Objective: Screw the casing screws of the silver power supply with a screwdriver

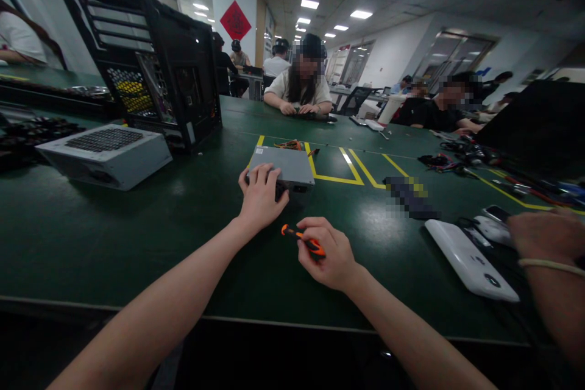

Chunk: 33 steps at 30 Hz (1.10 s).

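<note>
Power supply (grey), under left hand

There is room over the table between the middle grey box and the blurred dark item; a computer case blocks the left, cables the right

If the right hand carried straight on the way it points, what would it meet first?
Probably the left hand, which lies on the grey metal box; depth is hard to judge from this single view.
</note>
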Tool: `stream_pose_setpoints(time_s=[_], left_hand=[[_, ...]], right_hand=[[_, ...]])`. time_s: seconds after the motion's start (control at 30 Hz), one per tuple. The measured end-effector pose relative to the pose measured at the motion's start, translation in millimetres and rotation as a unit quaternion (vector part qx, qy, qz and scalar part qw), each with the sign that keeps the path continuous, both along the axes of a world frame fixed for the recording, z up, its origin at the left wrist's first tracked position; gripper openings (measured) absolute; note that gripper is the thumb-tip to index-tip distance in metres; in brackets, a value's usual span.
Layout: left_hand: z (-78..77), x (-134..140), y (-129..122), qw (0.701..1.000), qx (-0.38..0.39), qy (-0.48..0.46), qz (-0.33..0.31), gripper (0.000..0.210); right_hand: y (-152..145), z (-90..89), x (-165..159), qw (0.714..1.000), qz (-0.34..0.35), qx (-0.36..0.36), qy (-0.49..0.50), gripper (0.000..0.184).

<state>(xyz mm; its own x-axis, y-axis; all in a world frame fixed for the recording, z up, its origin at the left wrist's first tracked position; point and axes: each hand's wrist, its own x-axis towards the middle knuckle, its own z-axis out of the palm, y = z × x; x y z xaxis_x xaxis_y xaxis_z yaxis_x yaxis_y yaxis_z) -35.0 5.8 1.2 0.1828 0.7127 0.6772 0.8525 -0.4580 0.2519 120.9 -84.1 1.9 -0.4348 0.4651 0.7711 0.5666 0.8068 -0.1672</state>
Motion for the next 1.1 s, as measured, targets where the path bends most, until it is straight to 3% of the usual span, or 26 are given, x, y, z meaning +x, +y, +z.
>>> stream_pose_setpoints(time_s=[0.37,0.93,1.1], left_hand=[[0.8,-1.0,-0.1,1.000,0.001,-0.006,0.002,0.036],[0.0,-0.9,0.0,1.000,-0.002,0.000,0.004,0.036],[1.7,0.4,-1.5,1.000,-0.009,-0.011,0.000,0.037]], right_hand=[[-3.4,4.9,10.6,0.987,-0.091,0.130,0.004,0.020],[-1.2,4.1,9.6,0.980,-0.133,0.143,-0.031,0.017],[-2.9,-0.2,5.1,0.972,-0.136,0.181,-0.059,0.026]])
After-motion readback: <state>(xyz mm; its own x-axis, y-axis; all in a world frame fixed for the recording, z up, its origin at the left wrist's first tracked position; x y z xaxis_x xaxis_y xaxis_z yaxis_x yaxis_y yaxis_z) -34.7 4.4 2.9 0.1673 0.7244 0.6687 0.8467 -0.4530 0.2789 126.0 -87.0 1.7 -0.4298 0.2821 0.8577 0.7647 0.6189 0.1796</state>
